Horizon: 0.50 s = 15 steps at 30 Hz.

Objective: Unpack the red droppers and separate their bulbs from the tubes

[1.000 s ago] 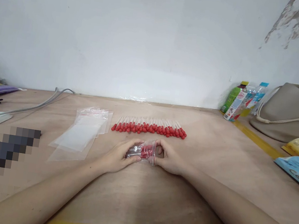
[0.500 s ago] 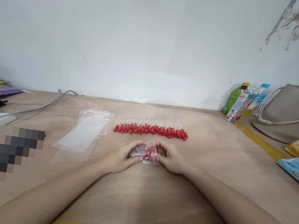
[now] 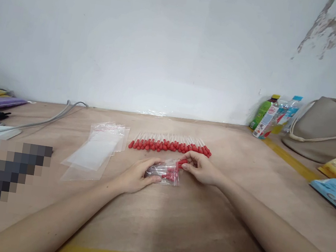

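On my feed, the clear plastic bag (image 3: 160,169) lies near the middle of the bench (image 3: 219,222), on its side, its mouth toward the right. I can make out red-headed sticks (image 3: 168,177) inside it, though glare on the plastic keeps me from counting them. I see the left hand (image 3: 137,176) curled around the bag's closed end, thumb on the near side and fingers on the far side. The right hand (image 3: 201,168) is narrowed to a pinch on a red piece (image 3: 182,162) at the bag's mouth; how far that piece reaches inside I cannot tell.

Just beyond the hands I have a row of sticks (image 3: 169,145), red heads toward me, pale shafts toward the wall (image 3: 167,46). Left of the row, flat zip bags (image 3: 93,152) overlap in a fanned pile. Farther out, I see a grey cable (image 3: 50,121) on the left, and on the right some bottles (image 3: 264,115) beside a grey-brown drawstring bag (image 3: 331,133).
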Tool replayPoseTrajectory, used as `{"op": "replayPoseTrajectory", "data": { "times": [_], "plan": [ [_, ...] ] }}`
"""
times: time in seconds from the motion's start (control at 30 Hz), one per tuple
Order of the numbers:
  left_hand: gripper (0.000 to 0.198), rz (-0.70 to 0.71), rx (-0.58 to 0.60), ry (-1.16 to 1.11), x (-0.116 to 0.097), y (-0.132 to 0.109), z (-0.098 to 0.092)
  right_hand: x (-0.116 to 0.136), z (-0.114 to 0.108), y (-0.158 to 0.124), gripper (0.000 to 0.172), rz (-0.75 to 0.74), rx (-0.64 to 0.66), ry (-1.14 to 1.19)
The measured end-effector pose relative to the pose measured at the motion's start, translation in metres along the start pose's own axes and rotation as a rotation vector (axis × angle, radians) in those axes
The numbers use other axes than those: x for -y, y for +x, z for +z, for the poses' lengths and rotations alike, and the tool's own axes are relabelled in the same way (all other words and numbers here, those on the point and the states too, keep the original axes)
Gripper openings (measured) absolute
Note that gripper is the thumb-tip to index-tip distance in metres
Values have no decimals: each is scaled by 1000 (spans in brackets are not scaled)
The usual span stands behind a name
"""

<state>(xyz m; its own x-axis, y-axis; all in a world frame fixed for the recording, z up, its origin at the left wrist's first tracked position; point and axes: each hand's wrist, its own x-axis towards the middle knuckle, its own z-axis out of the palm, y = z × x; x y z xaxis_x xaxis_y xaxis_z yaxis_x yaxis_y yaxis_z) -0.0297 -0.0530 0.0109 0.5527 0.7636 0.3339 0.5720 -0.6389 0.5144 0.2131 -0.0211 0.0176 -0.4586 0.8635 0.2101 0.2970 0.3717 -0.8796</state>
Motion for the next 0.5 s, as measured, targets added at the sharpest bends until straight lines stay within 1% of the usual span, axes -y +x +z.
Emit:
{"op": "replayPoseTrajectory", "data": {
  "times": [0.03, 0.1, 0.13, 0.2, 0.23, 0.3, 0.37, 0.4, 0.43, 0.47, 0.5],
  "plan": [
    [43, 4, -2, 0, 0, 0, 0, 2, -8, 1, 21, 14, -1, 26],
    [42, 6, -4, -2, 1, 0, 0, 8, -29, 1, 28, 79, 23, 156],
    [42, 1, -1, -3, 1, 0, 0, 11, -41, 1, 30, 105, 9, 204],
    [42, -13, 12, 0, 1, 0, 0, 16, -63, 1, 33, 114, -99, 218],
    [42, -18, 16, 2, 1, 1, 0, 17, -73, 1, 32, 94, -162, 214],
    [42, -19, 21, 3, 2, 1, 0, 14, -85, 4, 32, 15, -347, 191],
    [42, -12, 21, 4, 4, 2, 1, 5, -88, 8, 29, -94, -554, 90],
    [42, -10, 21, 5, 5, 2, 2, -2, -86, 10, 27, -153, -648, -4],
    [43, -8, 22, 5, 6, 2, 3, -9, -83, 12, 25, -208, -712, -131],
    [43, -7, 21, 4, 7, 2, 3, -17, -79, 13, 22, -252, -727, -267],
    [43, -5, 20, 2, 7, 2, 3, -24, -75, 14, 20, -294, -714, -398]
  ]
}}
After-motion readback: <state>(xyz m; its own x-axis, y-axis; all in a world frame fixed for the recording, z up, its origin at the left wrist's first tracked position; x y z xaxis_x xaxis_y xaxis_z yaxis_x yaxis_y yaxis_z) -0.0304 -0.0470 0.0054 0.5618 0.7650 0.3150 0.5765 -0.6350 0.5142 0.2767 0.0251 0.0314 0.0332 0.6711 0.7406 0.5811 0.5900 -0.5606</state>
